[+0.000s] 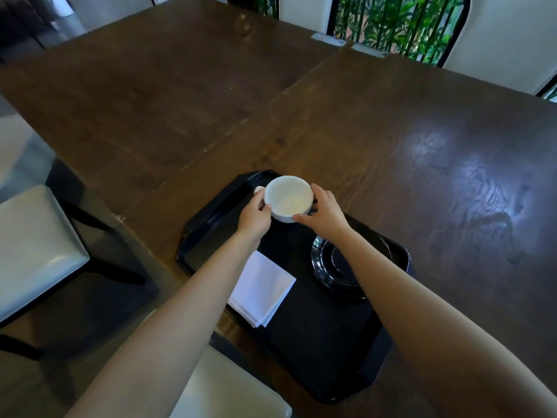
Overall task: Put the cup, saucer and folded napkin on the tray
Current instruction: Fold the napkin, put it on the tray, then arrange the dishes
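A white cup [288, 198] is held over the far end of the black tray [319, 351]. My left hand [253, 219] grips its left side near the handle. My right hand [323, 211] grips its right side. The cup is empty and upright. Whether it touches the tray I cannot tell. A glossy black saucer [337, 267] lies on the right part of the tray, partly under my right forearm. A folded white napkin [262, 290] lies on the tray's left side, its near corner at the tray's edge.
The tray sits on a dark wooden table [391, 140] near its front edge. White-cushioned chairs stand at the left [33, 245] and below the tray [229, 390]. Windows with green plants [398, 22] are behind the table.
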A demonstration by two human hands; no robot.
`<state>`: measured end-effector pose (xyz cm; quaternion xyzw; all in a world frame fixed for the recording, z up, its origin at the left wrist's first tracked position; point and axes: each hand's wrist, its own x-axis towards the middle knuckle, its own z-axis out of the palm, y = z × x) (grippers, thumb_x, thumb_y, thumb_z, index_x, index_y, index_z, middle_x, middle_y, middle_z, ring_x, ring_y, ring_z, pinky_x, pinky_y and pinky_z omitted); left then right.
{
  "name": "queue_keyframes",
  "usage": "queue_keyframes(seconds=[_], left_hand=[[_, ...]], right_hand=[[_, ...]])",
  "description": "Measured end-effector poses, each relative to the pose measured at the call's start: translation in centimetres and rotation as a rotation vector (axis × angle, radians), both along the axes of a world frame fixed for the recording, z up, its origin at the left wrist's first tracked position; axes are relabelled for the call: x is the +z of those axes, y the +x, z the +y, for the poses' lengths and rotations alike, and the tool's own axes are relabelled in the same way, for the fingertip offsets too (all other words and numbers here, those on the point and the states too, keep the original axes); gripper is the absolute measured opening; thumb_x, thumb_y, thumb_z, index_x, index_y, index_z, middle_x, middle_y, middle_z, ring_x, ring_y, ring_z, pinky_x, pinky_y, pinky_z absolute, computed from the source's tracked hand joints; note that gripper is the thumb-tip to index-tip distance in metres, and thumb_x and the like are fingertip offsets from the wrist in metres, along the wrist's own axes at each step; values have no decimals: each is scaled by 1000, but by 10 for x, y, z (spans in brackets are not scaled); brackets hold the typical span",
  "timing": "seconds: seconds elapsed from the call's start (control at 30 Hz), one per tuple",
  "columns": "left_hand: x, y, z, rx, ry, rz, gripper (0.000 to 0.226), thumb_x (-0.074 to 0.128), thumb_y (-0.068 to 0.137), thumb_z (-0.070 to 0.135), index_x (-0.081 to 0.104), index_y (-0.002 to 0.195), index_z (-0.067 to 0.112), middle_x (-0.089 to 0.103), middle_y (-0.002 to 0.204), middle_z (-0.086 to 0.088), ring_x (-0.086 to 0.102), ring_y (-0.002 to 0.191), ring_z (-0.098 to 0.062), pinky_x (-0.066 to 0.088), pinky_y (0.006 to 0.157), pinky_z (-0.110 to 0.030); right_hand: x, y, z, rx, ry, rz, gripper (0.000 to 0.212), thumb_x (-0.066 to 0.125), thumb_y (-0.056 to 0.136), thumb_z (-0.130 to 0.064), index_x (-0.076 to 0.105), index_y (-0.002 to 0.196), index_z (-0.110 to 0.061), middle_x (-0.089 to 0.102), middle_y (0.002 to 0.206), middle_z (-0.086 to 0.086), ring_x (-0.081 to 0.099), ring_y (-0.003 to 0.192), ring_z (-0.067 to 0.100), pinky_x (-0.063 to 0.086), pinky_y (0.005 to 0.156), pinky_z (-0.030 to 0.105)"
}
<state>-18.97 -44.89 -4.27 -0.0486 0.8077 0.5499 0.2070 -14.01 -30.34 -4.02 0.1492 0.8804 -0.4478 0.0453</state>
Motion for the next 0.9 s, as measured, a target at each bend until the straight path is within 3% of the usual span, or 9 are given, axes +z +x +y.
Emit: queue_keyframes(seconds=[0.2,0.47,0.6,0.73,0.9], left_hand=[[-1,-12,-3,7,146,-119,47,42,97,13,36,140,30,38,144,-4,43,128,-28,52,91,-46],[3,-14,-9,-15,146,-99,51,46,96,16,31,143,29,39,147,-6,42,132,-28,50,96,-48],[-1,27,-25,-137,-292,201,61,46,94,35,20,147,21,29,154,-7,27,142,-26,29,111,-42],[-31,110,-50,-465,-761,404,89,33,82,70,-7,147,25,-3,159,-12,-6,146,-32,0,115,-51],[-56,131,-65,-619,-928,399,90,33,84,68,-15,146,24,-18,158,-12,-21,143,-32,-9,112,-60]], right_hand=[[-13,0,-12,-99,31,71,79,77,73,-29,33,137,-15,34,136,10,47,119,25,46,98,36],[-13,6,-18,-116,18,91,85,75,75,-32,26,142,-14,31,141,11,44,125,25,45,102,36],[-5,47,-1,-101,247,60,96,68,78,-47,13,148,-13,25,152,12,23,139,30,29,112,45],[-9,112,15,-176,525,-87,115,62,68,-68,4,150,-12,12,157,17,8,145,34,13,118,46],[-20,135,12,-188,493,-292,130,64,60,-74,-7,149,-11,-5,157,25,-4,146,38,7,119,46]])
